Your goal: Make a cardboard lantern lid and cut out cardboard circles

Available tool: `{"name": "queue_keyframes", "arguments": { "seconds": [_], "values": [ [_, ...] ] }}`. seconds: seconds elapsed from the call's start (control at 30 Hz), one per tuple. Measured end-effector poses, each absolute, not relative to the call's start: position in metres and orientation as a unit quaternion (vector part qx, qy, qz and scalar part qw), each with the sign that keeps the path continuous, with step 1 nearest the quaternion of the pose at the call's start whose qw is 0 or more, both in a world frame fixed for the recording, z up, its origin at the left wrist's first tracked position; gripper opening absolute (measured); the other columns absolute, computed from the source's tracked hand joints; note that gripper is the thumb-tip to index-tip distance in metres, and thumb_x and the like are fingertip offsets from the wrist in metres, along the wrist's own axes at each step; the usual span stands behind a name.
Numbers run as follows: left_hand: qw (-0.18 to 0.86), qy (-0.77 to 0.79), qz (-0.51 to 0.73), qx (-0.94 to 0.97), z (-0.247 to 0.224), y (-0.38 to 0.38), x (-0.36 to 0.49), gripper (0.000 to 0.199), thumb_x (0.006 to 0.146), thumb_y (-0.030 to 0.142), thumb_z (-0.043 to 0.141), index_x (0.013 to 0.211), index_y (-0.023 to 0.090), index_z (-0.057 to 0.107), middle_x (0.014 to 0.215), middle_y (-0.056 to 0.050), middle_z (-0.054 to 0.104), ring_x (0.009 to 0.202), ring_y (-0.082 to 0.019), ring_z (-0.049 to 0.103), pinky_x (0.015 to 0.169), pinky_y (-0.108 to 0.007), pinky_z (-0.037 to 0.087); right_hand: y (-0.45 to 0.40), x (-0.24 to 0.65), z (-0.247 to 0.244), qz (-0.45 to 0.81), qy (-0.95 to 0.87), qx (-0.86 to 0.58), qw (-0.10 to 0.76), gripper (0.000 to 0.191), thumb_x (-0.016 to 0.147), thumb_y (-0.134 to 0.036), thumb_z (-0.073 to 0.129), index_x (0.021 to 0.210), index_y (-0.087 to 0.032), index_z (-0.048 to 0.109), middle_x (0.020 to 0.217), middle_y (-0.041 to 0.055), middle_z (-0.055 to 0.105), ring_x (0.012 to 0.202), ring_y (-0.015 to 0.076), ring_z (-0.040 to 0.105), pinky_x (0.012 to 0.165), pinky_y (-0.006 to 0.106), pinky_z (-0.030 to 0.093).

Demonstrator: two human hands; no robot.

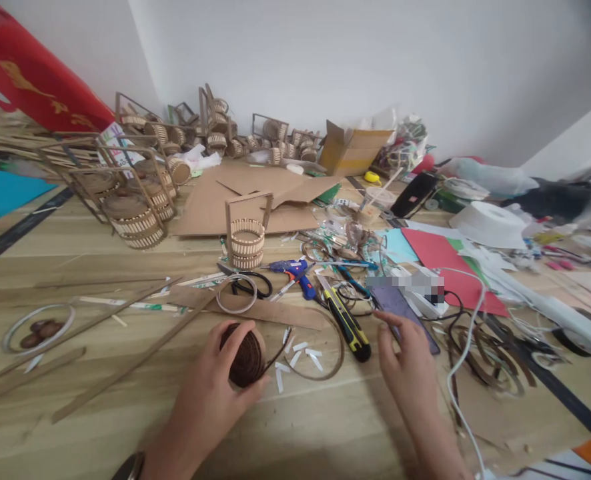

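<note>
My left hand (218, 377) is wrapped round a dark brown coiled roll (243, 357), whose loose end sticks out to the right. My right hand (408, 360) hovers near a phone (408, 310), fingers apart and nothing between them. Between the hands lie a yellow and black utility knife (345, 320), a thin brown hoop (335, 363) and small white strips (297, 358). Behind the roll are a pale ring (236, 294), black-handled scissors (255, 283) and a blue glue gun (295, 270). A small slatted basket (247, 243) with a tall handle stands upright beyond them.
Several wooden baskets (135, 220) stand at the left and along the wall. Flat cardboard (205, 200) and an open box (353, 150) are at the back. Long strips (125, 370) lie at the left; a white cable (458, 367) and red paper (440, 267) are at the right.
</note>
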State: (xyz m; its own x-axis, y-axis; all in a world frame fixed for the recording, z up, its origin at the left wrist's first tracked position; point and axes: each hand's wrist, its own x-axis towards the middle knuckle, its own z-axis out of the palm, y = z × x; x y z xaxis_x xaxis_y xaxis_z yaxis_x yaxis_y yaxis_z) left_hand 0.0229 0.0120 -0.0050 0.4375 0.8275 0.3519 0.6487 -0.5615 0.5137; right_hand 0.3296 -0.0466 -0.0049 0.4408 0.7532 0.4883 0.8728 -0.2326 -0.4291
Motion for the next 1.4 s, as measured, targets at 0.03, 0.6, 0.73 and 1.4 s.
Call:
{"name": "queue_keyframes", "arguments": {
  "seconds": [0.03,0.6,0.73,1.4],
  "values": [
    [0.156,0.445,0.296,0.831,-0.004,0.011,0.023,0.064,0.078,0.021,0.067,0.135,0.027,0.038,0.126,-0.015,0.054,0.113,-0.035,0.062,0.09,-0.054,0.057,-0.045,0.311,0.002,-0.041,-0.552,-0.744,0.376,0.024,0.09,-0.032,0.047,0.101,-0.021,0.066,0.097,0.0134,0.073,0.094,0.0292,0.066,0.081,0.04,0.052],
    [0.132,0.468,0.303,0.819,0.003,0.007,0.024,0.063,0.08,0.019,0.069,0.135,0.027,0.039,0.138,-0.021,0.046,0.123,-0.039,0.057,0.092,-0.056,0.056,-0.014,0.204,0.027,0.287,-0.647,-0.595,0.381,0.029,0.088,-0.033,0.062,0.06,-0.023,0.059,0.057,0.0003,0.063,0.055,0.0182,0.06,0.054,0.026,0.044],
    [0.119,0.461,0.297,0.828,0.001,0.008,0.026,0.074,0.079,0.013,0.067,0.143,0.025,0.032,0.139,-0.022,0.05,0.122,-0.039,0.058,0.093,-0.056,0.056,-0.014,0.2,0.027,0.274,-0.66,-0.588,0.379,0.029,0.089,-0.028,0.059,0.06,-0.023,0.057,0.056,-0.0008,0.061,0.053,0.0164,0.059,0.053,0.024,0.043],
    [0.167,0.474,0.249,0.828,0.007,0.004,0.026,0.083,0.074,-0.002,0.06,0.143,0.028,0.028,0.145,-0.023,0.035,0.133,-0.042,0.047,0.097,-0.059,0.053,-0.015,0.193,0.026,0.224,-0.675,-0.573,0.407,0.015,0.088,-0.02,0.06,0.074,-0.022,0.065,0.063,0.0,0.066,0.055,0.0163,0.063,0.053,0.023,0.046]
  ]
}}
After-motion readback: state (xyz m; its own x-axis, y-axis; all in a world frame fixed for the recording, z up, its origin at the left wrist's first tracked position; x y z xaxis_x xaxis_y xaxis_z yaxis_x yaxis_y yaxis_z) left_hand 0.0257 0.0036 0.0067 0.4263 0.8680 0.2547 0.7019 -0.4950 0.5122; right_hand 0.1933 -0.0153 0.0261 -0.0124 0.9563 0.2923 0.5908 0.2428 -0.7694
